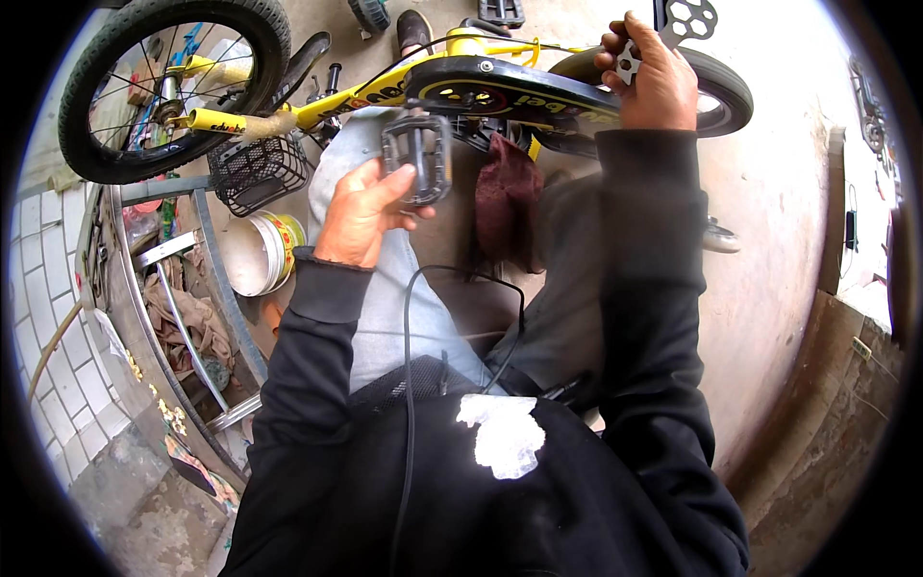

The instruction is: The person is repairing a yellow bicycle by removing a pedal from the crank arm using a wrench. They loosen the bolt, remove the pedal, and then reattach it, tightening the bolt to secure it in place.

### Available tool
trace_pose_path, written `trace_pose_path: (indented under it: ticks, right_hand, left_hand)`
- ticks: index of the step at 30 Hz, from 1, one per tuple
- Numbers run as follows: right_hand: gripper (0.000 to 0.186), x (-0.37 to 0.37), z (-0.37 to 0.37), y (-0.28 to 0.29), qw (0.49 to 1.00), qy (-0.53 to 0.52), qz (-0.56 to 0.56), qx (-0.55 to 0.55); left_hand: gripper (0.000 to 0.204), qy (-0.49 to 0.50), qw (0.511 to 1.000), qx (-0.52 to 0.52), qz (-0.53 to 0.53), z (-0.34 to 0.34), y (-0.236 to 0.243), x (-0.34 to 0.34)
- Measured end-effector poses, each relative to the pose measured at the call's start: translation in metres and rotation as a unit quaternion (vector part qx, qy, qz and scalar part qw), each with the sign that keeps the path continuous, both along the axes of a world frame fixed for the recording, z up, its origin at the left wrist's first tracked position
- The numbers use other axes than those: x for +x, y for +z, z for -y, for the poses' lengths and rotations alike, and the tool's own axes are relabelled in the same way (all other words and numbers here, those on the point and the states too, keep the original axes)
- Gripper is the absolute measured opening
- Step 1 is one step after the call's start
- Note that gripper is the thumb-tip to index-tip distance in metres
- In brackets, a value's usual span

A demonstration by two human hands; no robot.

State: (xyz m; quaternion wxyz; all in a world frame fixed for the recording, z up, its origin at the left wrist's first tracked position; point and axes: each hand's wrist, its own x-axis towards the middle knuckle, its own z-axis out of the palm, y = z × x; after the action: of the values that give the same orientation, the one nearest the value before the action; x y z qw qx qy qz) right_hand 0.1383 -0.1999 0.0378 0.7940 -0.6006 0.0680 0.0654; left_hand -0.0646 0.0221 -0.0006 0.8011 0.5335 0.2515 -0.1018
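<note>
A black bicycle pedal point(416, 159), slightly blurred, is gripped by my left hand point(358, 213), the thumb lying along its near side. My right hand point(659, 82) is closed round a flat silver multi-hole wrench point(694, 21), whose holed end sticks out past the fingers. Under and beyond both hands lies a small yellow bicycle point(336, 104), front wheel point(101, 159) to the left. Its black chain guard point(514, 96) runs between my hands. The pedal is in front of the guard; whether it touches the crank cannot be told.
A second pedal point(501, 12) shows at the top edge. A black basket point(258, 175) hangs at the bicycle's front. Dark red cloth point(508, 204) is between my knees. To the left stand a white bucket point(248, 258) and a metal frame point(231, 279) with rags inside.
</note>
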Motion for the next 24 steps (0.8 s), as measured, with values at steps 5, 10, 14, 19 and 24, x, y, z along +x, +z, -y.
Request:
trace_pose_path:
  ticks: [5,10,14,19,24]
  right_hand:
    - [0.023,-0.003,-0.004,0.002,1.0,-0.006,-0.009,0.01]
    - [0.023,-0.007,-0.006,0.004,1.0,0.007,0.002,-0.003]
    - [0.024,-0.028,-0.017,0.015,0.995,-0.002,0.068,-0.071]
    - [0.027,-0.096,-0.01,0.028,0.992,0.011,0.095,-0.084]
    - [0.022,-0.186,0.038,0.038,0.987,-0.025,0.088,-0.132]
  left_hand:
    - [0.029,0.003,0.99,0.071,-0.119,-0.013,-0.062,0.001]
    - [0.027,-0.036,0.982,0.124,-0.138,0.028,-0.093,0.027]
    - [0.03,-0.128,0.987,0.02,-0.096,0.069,-0.083,0.053]
    - [0.03,-0.116,0.99,-0.078,-0.008,0.086,-0.042,0.058]
    - [0.03,-0.025,0.993,-0.1,0.063,0.031,0.015,0.023]
